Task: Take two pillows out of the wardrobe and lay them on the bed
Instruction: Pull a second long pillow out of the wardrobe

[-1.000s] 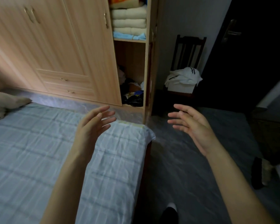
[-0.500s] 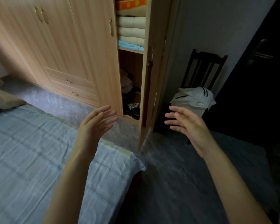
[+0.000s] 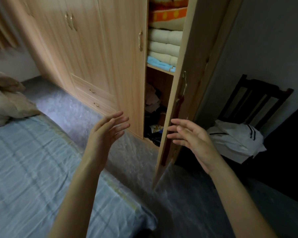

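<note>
Your left hand (image 3: pixel 107 134) and right hand (image 3: pixel 191 134) are both raised palms inward, fingers spread and holding nothing, with a clear gap between them that frames the wardrobe (image 3: pixel 96 57) opening. The open door (image 3: pixel 179 93) stands edge-on toward you — your right fingers are just beside its near edge, touching or not I cannot tell. The bed (image 3: pixel 33 169) fills the near left, its corner cut off at the bottom; a strip of bare floor (image 3: pixel 72 114) runs between it and the wardrobe front. On the right a dark chair (image 3: pixel 258 100) with white cloth (image 3: pixel 234 140) on its seat sits close behind the door. Folded cream bedding (image 3: pixel 163 43) is stacked on the upper shelf, well above both hands; whether those are pillows is unclear. Two beige pillows (image 3: pixel 5 100) lie at the far left of the bed, partly cut off. The lower compartment holds dark, jumbled clothes — hard to make out.
</note>
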`<state>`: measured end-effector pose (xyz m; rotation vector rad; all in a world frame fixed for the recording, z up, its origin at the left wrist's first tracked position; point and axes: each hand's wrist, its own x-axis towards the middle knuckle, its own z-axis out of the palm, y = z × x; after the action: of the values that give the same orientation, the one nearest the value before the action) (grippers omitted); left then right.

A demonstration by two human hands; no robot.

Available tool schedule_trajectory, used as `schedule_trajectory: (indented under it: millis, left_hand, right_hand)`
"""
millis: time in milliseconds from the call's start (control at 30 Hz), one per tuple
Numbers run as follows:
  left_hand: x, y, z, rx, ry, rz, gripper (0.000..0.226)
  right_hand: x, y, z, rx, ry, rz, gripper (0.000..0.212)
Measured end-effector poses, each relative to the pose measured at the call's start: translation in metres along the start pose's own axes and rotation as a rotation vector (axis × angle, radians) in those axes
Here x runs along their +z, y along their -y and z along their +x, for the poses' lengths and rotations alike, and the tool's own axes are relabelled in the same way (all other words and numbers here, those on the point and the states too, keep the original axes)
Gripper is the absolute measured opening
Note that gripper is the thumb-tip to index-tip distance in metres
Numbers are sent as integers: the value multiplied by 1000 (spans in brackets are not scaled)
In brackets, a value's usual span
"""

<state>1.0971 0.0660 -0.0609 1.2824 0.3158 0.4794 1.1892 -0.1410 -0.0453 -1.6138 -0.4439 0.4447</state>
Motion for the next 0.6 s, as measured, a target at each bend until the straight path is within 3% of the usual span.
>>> schedule_trajectory:
  millis: [600]
  left_hand:
    - [-3,4,106,85,-384,46,26]
  right_hand:
    - [43,4,192,-40,421,7,17]
